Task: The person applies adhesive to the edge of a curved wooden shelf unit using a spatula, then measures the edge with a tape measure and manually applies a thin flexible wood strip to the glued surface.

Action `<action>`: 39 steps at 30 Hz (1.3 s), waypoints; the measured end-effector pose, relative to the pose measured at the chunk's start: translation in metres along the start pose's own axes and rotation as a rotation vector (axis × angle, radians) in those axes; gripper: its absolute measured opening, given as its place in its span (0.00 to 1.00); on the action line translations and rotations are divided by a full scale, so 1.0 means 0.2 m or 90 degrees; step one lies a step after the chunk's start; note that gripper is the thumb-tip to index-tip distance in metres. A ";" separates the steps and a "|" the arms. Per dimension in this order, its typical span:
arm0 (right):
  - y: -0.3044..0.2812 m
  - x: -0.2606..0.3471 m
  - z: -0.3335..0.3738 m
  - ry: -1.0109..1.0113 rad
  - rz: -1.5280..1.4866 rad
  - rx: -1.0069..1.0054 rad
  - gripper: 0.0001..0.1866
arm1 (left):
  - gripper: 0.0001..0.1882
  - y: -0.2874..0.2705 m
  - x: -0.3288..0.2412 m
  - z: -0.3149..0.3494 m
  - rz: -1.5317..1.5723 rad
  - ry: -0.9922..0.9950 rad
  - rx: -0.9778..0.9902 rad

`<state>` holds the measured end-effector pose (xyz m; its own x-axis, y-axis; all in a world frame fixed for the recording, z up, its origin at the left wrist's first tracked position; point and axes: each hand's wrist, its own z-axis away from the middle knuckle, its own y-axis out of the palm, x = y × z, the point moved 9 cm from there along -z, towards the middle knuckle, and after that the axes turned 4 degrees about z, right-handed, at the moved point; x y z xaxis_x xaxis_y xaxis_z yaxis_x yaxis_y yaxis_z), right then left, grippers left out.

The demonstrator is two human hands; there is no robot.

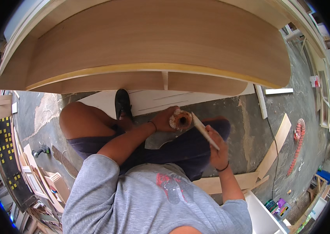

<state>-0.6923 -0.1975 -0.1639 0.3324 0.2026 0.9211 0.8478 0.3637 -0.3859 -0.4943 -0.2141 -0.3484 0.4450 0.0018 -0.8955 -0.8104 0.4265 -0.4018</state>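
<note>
Grey T-shirt, with a red and dark print on the front, nearest the camera; dark shorts beyond, legs bent. Left hand: wrapped around the side of a stained, whitish cylindrical container, narrow grip, dark hollow turned towards the camera, container held above the lap between the knees. Right hand: closed around the lower part of a thin, flat, pale strip, slanting up and left, upper end just beside the container's rim; contact between the two impossible to tell. Ahead: large wood-grain shelf unit with a yellowish front edge. Beneath its front: white sheet with dark lines, and one black shoe on it. To the right, on the dark grey floor: pale plank, black cable, red coiled hose. Lower right: white box-like piece, with purple container beside it. To the left: drill; dark panel dotted with yellow squares.
</note>
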 end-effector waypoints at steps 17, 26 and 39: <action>-0.28 0.00 -0.19 -0.052 -0.063 -0.062 0.15 | 0.48 -0.24 -0.41 -0.18 -0.180 -0.094 -0.003; -0.29 0.13 -0.23 -0.158 0.139 0.005 0.24 | 0.49 -0.33 -0.66 -0.18 -0.223 -0.100 -0.012; -0.51 0.09 -0.15 -0.112 0.484 0.000 0.31 | 0.47 -0.39 -0.75 -0.13 -0.202 -0.012 -0.103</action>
<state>-0.7605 -0.2574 -0.1068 0.7518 0.5372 0.3823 0.4137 0.0671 -0.9079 -0.5079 -0.2714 -0.1868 0.6904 -0.0902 -0.7178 -0.6795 0.2596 -0.6862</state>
